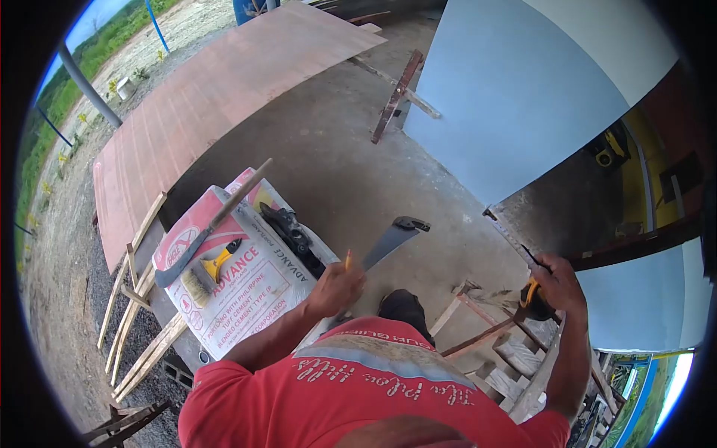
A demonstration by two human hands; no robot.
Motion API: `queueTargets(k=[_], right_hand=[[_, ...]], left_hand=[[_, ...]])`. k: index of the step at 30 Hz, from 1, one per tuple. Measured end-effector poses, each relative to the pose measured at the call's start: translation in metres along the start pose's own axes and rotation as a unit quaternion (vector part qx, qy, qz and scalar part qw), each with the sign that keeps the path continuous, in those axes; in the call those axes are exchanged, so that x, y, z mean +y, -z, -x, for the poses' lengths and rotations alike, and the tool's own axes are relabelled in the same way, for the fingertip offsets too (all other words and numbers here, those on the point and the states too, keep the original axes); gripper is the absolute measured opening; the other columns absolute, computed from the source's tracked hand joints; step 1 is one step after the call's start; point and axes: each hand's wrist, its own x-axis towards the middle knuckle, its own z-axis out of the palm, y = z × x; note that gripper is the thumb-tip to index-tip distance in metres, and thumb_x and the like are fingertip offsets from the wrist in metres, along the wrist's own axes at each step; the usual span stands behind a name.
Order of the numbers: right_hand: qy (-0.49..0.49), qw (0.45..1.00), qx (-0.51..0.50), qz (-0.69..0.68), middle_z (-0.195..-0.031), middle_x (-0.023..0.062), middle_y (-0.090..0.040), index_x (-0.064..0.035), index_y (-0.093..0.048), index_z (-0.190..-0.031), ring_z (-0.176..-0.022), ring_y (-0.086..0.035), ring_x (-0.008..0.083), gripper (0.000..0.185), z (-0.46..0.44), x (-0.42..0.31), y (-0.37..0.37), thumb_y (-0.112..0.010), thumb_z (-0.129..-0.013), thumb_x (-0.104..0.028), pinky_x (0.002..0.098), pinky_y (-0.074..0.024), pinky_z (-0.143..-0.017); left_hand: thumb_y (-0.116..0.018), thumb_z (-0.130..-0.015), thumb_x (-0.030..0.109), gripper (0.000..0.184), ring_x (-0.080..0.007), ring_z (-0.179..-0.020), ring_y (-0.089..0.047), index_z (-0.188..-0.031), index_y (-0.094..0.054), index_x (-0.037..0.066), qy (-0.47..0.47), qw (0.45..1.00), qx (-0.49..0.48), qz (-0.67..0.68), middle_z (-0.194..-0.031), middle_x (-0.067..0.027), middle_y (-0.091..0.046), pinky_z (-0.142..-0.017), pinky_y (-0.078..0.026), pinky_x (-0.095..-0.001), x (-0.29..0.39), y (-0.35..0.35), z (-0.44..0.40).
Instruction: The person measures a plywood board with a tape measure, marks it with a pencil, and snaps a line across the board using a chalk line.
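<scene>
Yellow-and-black tool (531, 293) sits in my curled right grip (559, 283); left grip (337, 288) pinches yellow pencil (349, 258); red-and-white sack (250, 297) reads "ADVANCE".

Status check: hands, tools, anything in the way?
Left hand: closed on yellow pencil. Right hand: gripping yellow-and-black tool, likely tape measure. Possible obstruction: dark blade beside left hand.

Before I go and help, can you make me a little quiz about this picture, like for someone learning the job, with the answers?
1. Which hand holds the pencil: A) left or B) right?
2. True or false: the paintbrush lies on the cement bag.
3. Fill in: the big red word above the smaller lines on the bag is ____.

Key:
1. A, the left hand.
2. True.
3. ADVANCE.
</scene>
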Motion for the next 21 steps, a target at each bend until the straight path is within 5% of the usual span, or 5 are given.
queueTargets(k=[8, 9, 12, 19, 21], right_hand=[[-0.076, 0.981, -0.167, -0.071, -0.067, 0.0124, -0.053, -0.0008, -0.056, -0.075, -0.061, -0.052, 0.0209, 0.020, -0.330, 0.172, -0.100, -0.053, -0.084, -0.018, 0.0380, -0.0425, -0.059], [0.358, 0.921, -0.092, 0.125, -0.077, 0.0153, -0.059, -0.0039, -0.061, -0.080, -0.072, -0.059, 0.0295, 0.013, -0.373, 0.237, -0.134, -0.053, -0.083, -0.014, 0.0408, -0.0469, -0.065], [-0.187, 0.955, -0.205, -0.100, -0.096, 0.0192, -0.063, -0.0041, -0.063, -0.098, -0.089, -0.063, 0.0336, 0.024, -0.421, 0.245, -0.201, -0.048, -0.089, -0.020, 0.0468, -0.0504, -0.072], [0.233, 0.877, -0.403, 0.121, -0.096, 0.0202, -0.063, -0.0034, -0.063, -0.096, -0.089, -0.063, 0.0384, 0.023, -0.524, 0.256, -0.264, -0.052, -0.086, -0.021, 0.0451, -0.0514, -0.077], [0.065, 0.913, -0.401, 0.033, -0.090, 0.0207, -0.062, -0.0029, -0.062, -0.094, -0.087, -0.063, 0.0380, 0.022, -0.556, 0.216, -0.260, -0.054, -0.085, -0.021, 0.0442, -0.0508, -0.076]], left_hand=[[-0.048, -0.096, 0.025, 0.030, -0.0046, -0.042, -0.033, -0.072, -0.050, 0.007, 0.052, 0.956, 0.230, 0.173, -0.054, 0.0036, -0.041, -0.040, -0.024, -0.0233, -0.004, 0.050, -0.113], [-0.048, -0.096, 0.025, 0.030, -0.0046, -0.041, -0.034, -0.072, -0.050, 0.007, 0.075, 0.946, 0.270, 0.164, -0.055, 0.0035, -0.042, -0.040, -0.026, -0.0225, -0.003, 0.056, -0.137], [-0.048, -0.096, 0.024, 0.029, -0.0045, -0.041, -0.036, -0.072, -0.051, 0.008, 0.080, 0.897, 0.363, 0.241, -0.055, 0.0034, -0.043, -0.039, -0.027, -0.0218, 0.005, 0.072, -0.216], [-0.054, -0.091, 0.026, 0.025, -0.0054, -0.039, -0.037, -0.074, -0.053, 0.009, 0.112, 0.817, 0.508, 0.250, -0.058, 0.0029, -0.046, -0.037, -0.028, -0.0220, 0.052, 0.142, -0.321], [-0.054, -0.091, 0.026, 0.024, -0.0057, -0.038, -0.036, -0.075, -0.054, 0.009, 0.099, 0.803, 0.512, 0.288, -0.057, 0.0028, -0.046, -0.035, -0.027, -0.0223, 0.063, 0.165, -0.326]])
